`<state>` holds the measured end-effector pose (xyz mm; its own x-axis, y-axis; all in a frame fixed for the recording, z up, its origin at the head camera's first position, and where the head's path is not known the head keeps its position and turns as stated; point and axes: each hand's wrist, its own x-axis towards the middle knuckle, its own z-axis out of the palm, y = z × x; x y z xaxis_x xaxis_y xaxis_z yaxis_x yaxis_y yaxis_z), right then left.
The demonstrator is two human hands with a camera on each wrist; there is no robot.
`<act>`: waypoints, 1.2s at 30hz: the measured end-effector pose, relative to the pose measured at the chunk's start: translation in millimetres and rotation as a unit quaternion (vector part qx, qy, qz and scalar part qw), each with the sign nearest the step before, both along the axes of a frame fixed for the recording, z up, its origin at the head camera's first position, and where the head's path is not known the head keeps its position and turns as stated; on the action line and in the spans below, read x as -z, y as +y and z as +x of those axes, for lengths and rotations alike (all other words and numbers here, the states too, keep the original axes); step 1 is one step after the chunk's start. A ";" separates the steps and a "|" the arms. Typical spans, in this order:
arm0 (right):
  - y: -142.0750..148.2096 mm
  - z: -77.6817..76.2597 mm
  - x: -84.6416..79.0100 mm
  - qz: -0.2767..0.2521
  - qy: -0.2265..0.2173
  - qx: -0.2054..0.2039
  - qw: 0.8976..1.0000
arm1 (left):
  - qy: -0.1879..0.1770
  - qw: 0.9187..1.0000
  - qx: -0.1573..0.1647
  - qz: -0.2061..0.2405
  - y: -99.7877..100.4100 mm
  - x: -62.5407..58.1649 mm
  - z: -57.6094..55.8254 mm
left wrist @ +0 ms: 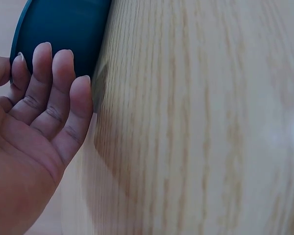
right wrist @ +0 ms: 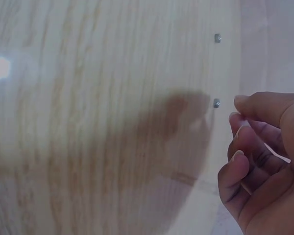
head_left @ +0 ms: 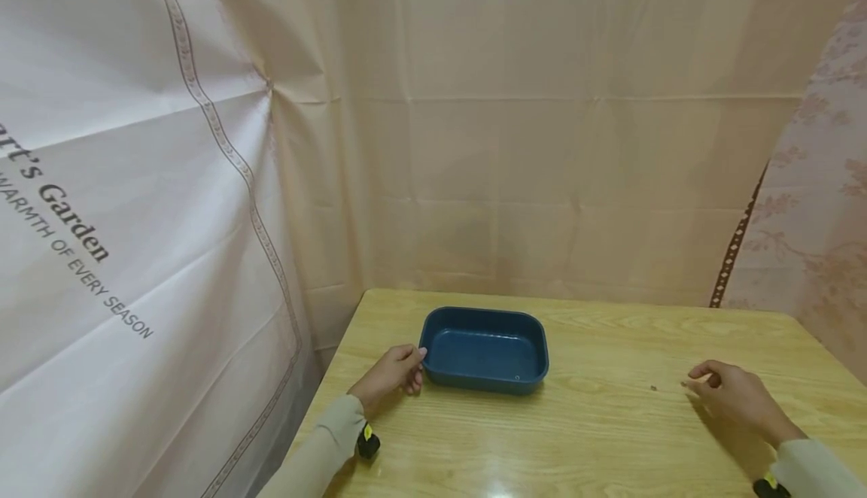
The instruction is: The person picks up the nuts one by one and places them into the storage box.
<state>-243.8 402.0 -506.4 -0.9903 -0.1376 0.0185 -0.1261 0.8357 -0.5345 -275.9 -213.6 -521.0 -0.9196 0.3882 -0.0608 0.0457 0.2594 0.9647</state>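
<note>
A dark blue rectangular tub (head_left: 484,387) with rounded corners sits on the wooden table. My left hand (head_left: 396,370) holds its left end, thumb at the rim and fingers against the outer wall (left wrist: 73,29). One tiny shiny piece (head_left: 518,378) lies inside, near the front right corner. To the right, two small grey metal pieces lie apart on the tabletop: a nearer one (right wrist: 216,103) and a farther one (right wrist: 217,38). My right hand (head_left: 734,396) hovers beside the nearer piece, its thumb and forefinger slightly parted and the other fingers loosely bent, with nothing visible between them.
The wood-grain table (head_left: 576,438) has rounded back corners. A beige cloth (head_left: 542,144) hangs behind it, a white printed cloth (head_left: 135,220) on the left, and a floral one (head_left: 813,242) on the right. Black wrist bands (head_left: 368,444) sit at both cuffs.
</note>
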 end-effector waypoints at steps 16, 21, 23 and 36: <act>4.3 -5.6 18.1 -0.009 -0.025 -0.007 1.000 | 0.001 1.000 0.007 0.004 0.1 0.5 0.8; 4.9 -6.0 22.5 -0.006 -0.027 -0.011 1.000 | 0.001 1.000 0.007 0.006 0.5 1.7 1.6; 4.2 -6.5 22.4 -0.007 -0.027 -0.011 1.000 | 0.001 1.000 0.006 0.006 0.5 1.8 1.8; -0.1 -9.4 18.4 -0.014 -0.036 0.002 0.999 | 0.000 1.000 0.000 0.014 -0.5 1.2 1.2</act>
